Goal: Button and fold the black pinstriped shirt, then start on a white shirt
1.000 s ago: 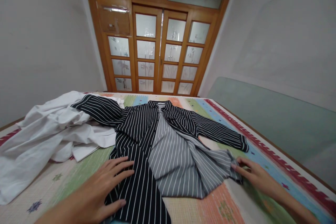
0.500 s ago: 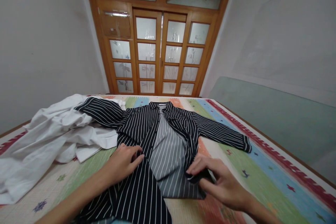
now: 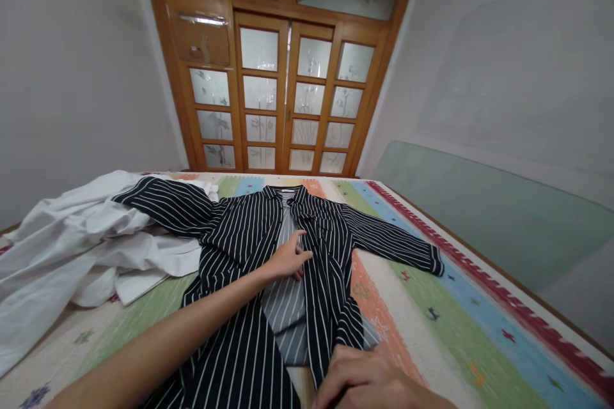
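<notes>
A black shirt with white stripes (image 3: 242, 230) lies spread with its front parted, the collar at the far end. Its grey inner side shows in the gap. My left hand (image 3: 286, 258) reaches over the gap to the front edge of the right-hand panel, thumb and forefinger apart. Near the bottom of the view, my right hand (image 3: 367, 380) is closed on the lower part of that same panel; its fingertips are partly hidden. One shirt sleeve stretches out to the right, while the other lies over white cloth (image 3: 96, 249) at the left.
Under the clothes is a patterned, multicoloured bed covering (image 3: 407, 307). A pale green panel (image 3: 480, 198) runs along the right wall. Wooden doors with glass panes (image 3: 275, 96) stand beyond the far edge.
My left hand has moved right and away from me, from the left panel to the right panel's edge. My right hand has come nearer, and the right panel now covers more of the gap.
</notes>
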A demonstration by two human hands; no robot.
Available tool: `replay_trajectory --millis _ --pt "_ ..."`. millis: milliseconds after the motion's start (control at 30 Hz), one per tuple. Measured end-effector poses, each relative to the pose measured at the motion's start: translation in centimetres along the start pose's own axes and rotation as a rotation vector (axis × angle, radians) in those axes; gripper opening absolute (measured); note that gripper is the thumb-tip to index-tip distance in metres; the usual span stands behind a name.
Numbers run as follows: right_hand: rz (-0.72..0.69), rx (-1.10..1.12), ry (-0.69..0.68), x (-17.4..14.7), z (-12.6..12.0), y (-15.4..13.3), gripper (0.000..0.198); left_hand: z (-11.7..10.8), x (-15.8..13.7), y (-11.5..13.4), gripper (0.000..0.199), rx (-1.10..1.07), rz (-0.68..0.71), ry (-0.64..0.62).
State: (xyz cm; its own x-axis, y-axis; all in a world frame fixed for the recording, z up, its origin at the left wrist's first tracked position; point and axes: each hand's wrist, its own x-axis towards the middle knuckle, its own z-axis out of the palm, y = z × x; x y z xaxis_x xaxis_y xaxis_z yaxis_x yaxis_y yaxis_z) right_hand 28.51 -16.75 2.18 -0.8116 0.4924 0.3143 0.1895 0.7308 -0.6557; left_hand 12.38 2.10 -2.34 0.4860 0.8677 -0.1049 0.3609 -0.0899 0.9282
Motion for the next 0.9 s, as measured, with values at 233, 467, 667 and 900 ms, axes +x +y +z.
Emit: replay_trajectory --millis 233,467,667,900 --pt "0.042 -0.283 -0.034 -1.5 0.9 1.9 0.031 0.8 2.0 0.0 0.05 0.093 0.135 0.191" --pt "0.349 -0.443 0.034 -4.1 -1.0 1.9 0.071 -4.6 0.3 0.1 0.028 0.281 0.307 0.419" --pt "0.531 -0.408 0.1 -6.0 -1.2 4.4 0.065 -7.2 -0.2 -1.1 0.021 0.36 0.16 0.499" --pt "0.599 -0.354 0.199 -5.9 -1.8 6.5 0.081 -6.8 0.4 -3.3 0.026 0.42 0.152 0.431"
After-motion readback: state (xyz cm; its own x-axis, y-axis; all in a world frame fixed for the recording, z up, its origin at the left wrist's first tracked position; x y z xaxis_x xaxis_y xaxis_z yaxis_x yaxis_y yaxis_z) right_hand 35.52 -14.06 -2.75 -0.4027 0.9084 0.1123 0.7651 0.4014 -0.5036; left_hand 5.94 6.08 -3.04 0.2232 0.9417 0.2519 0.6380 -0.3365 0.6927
